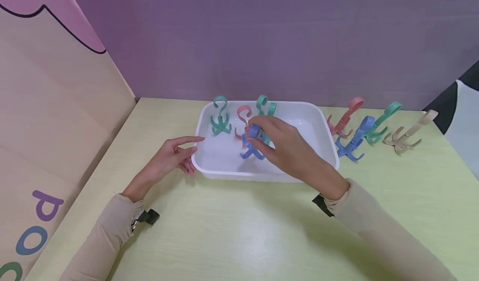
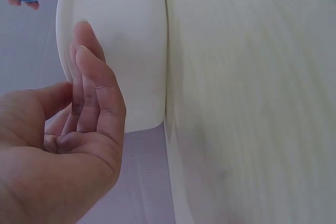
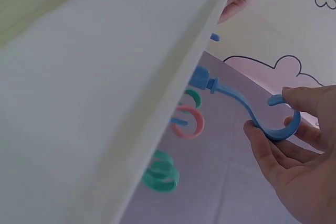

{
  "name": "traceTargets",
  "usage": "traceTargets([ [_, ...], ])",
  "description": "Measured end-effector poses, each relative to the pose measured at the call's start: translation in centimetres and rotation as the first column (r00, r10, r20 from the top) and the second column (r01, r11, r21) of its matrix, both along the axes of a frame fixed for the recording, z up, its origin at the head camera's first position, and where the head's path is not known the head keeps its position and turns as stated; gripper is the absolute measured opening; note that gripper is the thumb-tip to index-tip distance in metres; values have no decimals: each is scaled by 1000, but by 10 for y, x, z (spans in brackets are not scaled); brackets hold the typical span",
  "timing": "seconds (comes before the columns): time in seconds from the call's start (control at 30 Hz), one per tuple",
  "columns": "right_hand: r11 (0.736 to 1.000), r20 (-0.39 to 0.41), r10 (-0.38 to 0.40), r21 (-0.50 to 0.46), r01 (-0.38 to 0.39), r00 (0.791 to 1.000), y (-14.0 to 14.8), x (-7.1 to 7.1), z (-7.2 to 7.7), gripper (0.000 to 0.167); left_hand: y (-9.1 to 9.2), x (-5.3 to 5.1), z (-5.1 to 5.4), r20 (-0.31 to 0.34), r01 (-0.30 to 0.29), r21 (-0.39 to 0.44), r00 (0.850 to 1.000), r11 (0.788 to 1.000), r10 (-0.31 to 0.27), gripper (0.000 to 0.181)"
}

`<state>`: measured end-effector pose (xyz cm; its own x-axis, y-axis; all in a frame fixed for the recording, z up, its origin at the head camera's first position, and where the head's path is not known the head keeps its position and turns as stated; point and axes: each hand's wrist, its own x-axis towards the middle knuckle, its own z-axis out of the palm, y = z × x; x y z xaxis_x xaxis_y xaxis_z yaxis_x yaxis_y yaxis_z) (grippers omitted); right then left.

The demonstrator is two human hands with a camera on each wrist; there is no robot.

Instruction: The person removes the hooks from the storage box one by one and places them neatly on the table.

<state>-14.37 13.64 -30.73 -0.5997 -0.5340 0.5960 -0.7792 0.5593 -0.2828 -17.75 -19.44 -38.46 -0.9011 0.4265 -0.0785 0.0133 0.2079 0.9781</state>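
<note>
A white plastic tray stands near the table's back. My left hand holds its left rim, one finger over the edge and others against the outer wall. Over the tray my right hand pinches the curved top of a blue multi-prong hook hanger, its prongs pointing down. In the right wrist view, fingers curl round the blue hook; the tray wall hides its lower part. Inside the tray stand a green hanger at left, a pink one and further green ones behind my right hand.
Right of the tray, on the table, stand a pink hanger, a blue one, a green one and a beige one. A purple backdrop rises behind; a printed panel is at left.
</note>
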Motion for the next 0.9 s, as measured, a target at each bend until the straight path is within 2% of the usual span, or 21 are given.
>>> traceTargets([
  [0.37, 993, -53, -118, -4, 118, 992, 34, 12, 8, 46, -2, 0, -1, -8, 5, 0, 1000, 1000, -5, 45],
  [0.53, 987, -91, -161, -20, 159, 983, 48, 16, 14, 47, -3, 1, -1, -8, 3, -2, 1000, 1000, -3, 45],
  [0.73, 977, -82, -214, -28, 212, 973, 64, 22, 21, 50, -3, 1, -1, -4, -1, -1, 1000, 1000, 1, 44],
  [0.9, 970, -116, -243, -39, 240, 963, 80, 26, 26, 50, -2, 1, 0, 3, -3, 1, 1000, 1000, 3, 44],
])
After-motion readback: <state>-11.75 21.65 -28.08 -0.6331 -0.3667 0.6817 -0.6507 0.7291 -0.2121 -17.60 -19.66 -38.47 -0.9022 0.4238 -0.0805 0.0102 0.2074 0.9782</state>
